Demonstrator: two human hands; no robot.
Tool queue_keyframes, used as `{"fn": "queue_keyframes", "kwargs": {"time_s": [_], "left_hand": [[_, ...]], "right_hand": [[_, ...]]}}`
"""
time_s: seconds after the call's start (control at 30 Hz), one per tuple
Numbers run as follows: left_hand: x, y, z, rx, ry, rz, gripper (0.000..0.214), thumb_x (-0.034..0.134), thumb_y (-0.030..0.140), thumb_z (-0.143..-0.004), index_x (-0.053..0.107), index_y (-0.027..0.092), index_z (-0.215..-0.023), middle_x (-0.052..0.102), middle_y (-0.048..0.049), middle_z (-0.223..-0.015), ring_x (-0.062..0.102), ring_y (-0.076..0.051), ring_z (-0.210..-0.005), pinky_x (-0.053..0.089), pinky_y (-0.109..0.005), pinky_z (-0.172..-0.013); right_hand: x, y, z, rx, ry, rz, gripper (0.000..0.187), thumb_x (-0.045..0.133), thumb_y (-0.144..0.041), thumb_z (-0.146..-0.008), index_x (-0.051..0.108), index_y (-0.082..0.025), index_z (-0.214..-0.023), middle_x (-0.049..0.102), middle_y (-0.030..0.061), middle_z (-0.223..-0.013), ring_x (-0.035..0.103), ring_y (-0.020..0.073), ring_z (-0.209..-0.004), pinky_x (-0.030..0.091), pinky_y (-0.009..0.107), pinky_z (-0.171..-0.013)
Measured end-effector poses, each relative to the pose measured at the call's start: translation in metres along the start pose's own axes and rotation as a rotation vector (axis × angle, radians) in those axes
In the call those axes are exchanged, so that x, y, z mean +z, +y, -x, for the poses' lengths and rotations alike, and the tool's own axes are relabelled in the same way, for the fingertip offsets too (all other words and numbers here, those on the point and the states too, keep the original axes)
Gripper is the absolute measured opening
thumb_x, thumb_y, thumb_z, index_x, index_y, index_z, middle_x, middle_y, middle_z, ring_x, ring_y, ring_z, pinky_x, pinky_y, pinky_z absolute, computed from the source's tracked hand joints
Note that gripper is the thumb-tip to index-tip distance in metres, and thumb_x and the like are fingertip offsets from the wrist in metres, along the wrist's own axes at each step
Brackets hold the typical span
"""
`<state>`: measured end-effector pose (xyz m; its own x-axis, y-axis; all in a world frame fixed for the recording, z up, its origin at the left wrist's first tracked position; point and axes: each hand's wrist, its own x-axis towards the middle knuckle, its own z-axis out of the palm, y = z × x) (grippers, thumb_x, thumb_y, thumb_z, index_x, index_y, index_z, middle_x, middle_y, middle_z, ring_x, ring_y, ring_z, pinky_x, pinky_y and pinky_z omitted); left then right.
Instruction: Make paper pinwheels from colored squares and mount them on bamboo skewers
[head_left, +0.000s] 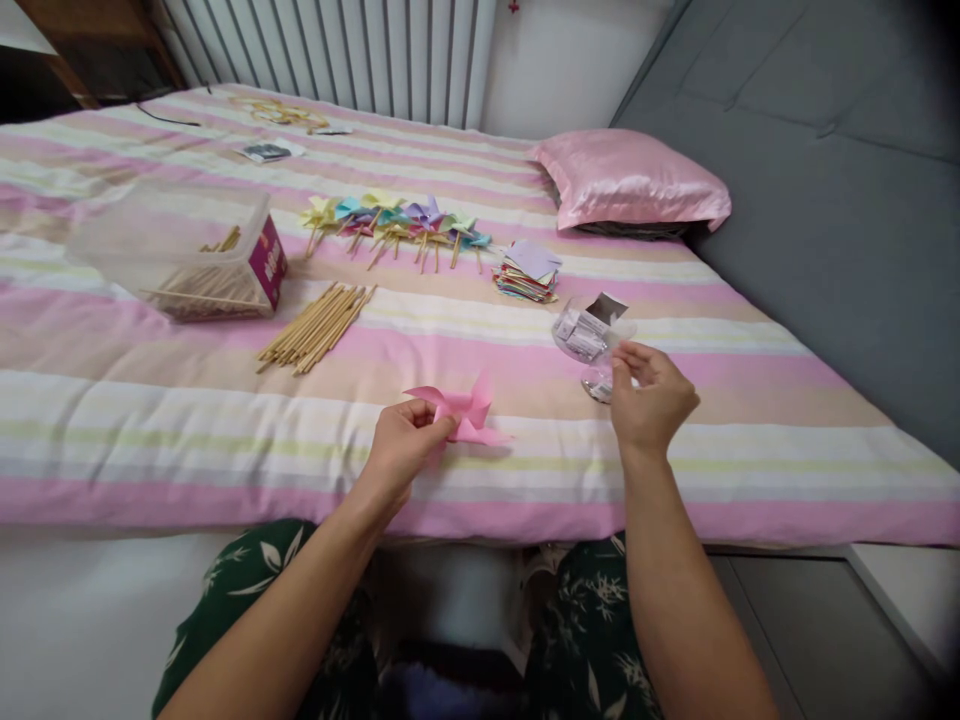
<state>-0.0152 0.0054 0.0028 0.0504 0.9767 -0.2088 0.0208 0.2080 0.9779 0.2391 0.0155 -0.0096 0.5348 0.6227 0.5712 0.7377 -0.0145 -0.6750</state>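
Observation:
Pinched between the thumb and fingers of my left hand (pixel 409 440) is a pink paper pinwheel (pixel 471 412), its blades spread just above the bed's front part. My right hand (pixel 651 395) is raised to the right, its thumb and index fingertips pressed together. Whatever sits between those fingertips is too small to make out. Just beyond the right fingertips lie a clear plastic packet (pixel 581 332) with a printed label and a smaller clear packet (pixel 598 384) with tiny dark contents.
On the striped bedspread (pixel 420 345) lie a bundle of wooden sticks (pixel 319 328), a clear plastic box (pixel 202 255) holding more sticks, several finished pinwheels (pixel 424 215) and a stack of coloured paper squares (pixel 529 268). A pink pillow (pixel 634 180) rests near the grey headboard (pixel 795 170).

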Motion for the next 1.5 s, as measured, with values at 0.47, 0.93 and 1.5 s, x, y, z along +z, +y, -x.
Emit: {"fn": "queue_keyframes", "kwargs": {"time_s": [0.47,0.93,1.5], "left_hand": [[-0.008,-0.010,-0.006,0.063,0.073,-0.180,0.014,0.061,0.024,-0.062,0.055,0.015,-0.052,0.048,0.0038,-0.046,0.038,-0.007,-0.045,0.023,-0.020,-0.043],[-0.009,-0.011,-0.006,0.077,0.075,-0.185,0.018,0.060,0.025,-0.062,0.052,0.016,-0.049,0.045,0.0044,-0.043,0.036,-0.007,-0.043,0.022,-0.021,-0.042],[-0.008,-0.013,-0.008,0.068,0.082,-0.187,0.018,0.062,0.027,-0.060,0.052,0.016,-0.050,0.047,0.0036,-0.047,0.038,-0.008,-0.045,0.023,-0.021,-0.044]], "right_hand": [[0.029,-0.033,0.045,-0.018,-0.756,-0.280,0.037,0.053,-0.008,-0.070,0.064,-0.018,-0.104,0.074,0.0030,-0.080,0.069,0.0153,-0.081,0.053,0.028,-0.080],[0.028,-0.015,0.044,-0.109,-0.654,0.041,0.035,0.048,-0.007,-0.071,0.068,-0.018,-0.097,0.069,0.0071,-0.095,0.063,0.0178,-0.081,0.049,0.032,-0.080],[0.029,-0.022,0.043,-0.094,-0.701,0.137,0.023,0.051,-0.012,-0.077,0.069,-0.022,-0.086,0.073,0.0038,-0.089,0.065,0.0198,-0.084,0.047,0.032,-0.080]]}}
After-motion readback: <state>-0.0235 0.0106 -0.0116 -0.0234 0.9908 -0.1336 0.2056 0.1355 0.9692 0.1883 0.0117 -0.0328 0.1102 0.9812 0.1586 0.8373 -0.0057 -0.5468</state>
